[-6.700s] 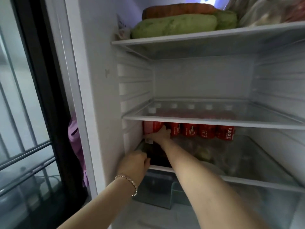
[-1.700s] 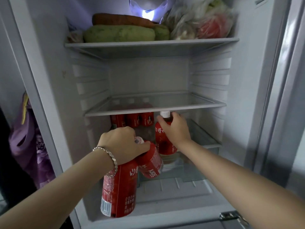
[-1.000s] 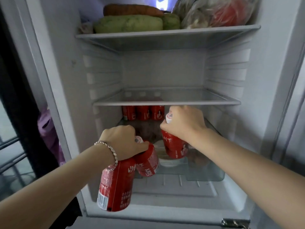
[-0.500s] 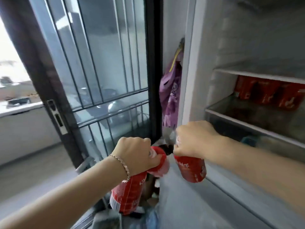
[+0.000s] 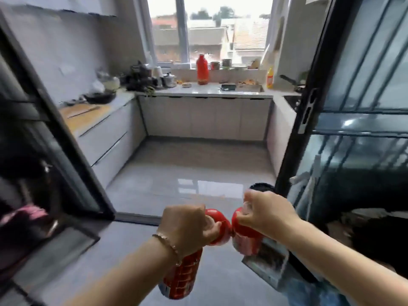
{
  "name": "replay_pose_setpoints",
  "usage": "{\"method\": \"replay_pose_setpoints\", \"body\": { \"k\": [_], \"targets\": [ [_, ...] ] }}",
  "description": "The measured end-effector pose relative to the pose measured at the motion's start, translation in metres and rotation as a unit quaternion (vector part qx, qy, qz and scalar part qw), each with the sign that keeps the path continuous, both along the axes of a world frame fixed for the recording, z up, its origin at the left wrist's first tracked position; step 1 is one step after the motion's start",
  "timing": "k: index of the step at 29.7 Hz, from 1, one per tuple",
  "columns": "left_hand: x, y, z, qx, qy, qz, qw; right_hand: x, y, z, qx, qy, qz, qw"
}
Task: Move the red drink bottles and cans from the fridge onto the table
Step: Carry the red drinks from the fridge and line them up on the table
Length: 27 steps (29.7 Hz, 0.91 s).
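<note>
Filling most of the view, a glossy grey tiled floor (image 5: 194, 168) runs from the bottom edge into a kitchen. Black-framed glass sliding doors stand at both sides, the left door leaf (image 5: 66, 138) and the right door leaf (image 5: 353, 111), with an open gap between them. Beyond, a white-fronted bench with a pale top (image 5: 205, 93) wraps round three walls under a tall window (image 5: 209, 29). On the bench's left arm lie a wooden chopping board (image 5: 81, 112) and a black pan (image 5: 99, 97). At its back edge, by the sill, stands a red cylindrical flask (image 5: 202, 69), and near the back right corner a yellow plastic bottle (image 5: 269, 77). The other clutter there is too blurred to name.

Low in the middle, over the floor at the doorway, both arms reach forward. The left grip (image 5: 187, 226) is a closed fist holding two bottles by their necks. A long red plastic drink bottle (image 5: 181, 277) hangs below the wrist, and a second red drink bottle (image 5: 217, 226) bulges out on the thumb side. The right grip (image 5: 267, 214) is curled over the top of a third red drink bottle (image 5: 245, 238), which hangs just beside the second; whether they touch I cannot tell. A dark round object (image 5: 262, 187) shows just behind the right grip, by the right door leaf's foot. A thin metal bracelet (image 5: 167, 244) circles the left wrist.
</note>
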State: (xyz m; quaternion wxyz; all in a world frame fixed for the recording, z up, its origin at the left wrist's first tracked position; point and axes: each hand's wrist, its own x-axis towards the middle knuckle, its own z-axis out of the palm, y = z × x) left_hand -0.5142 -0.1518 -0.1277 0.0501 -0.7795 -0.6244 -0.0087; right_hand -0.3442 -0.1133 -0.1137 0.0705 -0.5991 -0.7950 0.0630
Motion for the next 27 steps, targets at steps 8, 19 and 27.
{"method": "replay_pose_setpoints", "body": {
  "k": [8, 19, 27],
  "targets": [
    [-0.239, -0.090, -0.047, -0.027, -0.013, 0.305, 0.952, -0.272, -0.011, -0.036, -0.113, 0.065, 0.176, 0.976],
    [-0.437, -0.170, -0.069, -0.034, -0.083, 0.591, 0.801, -0.548, -0.025, -0.058, -0.172, 0.029, 0.399, 0.900],
    [-0.547, -0.226, -0.062, 0.010, -0.118, 0.738, 0.664, -0.725, -0.056, -0.050, -0.165, 0.008, 0.540, 0.826]
  ]
}}
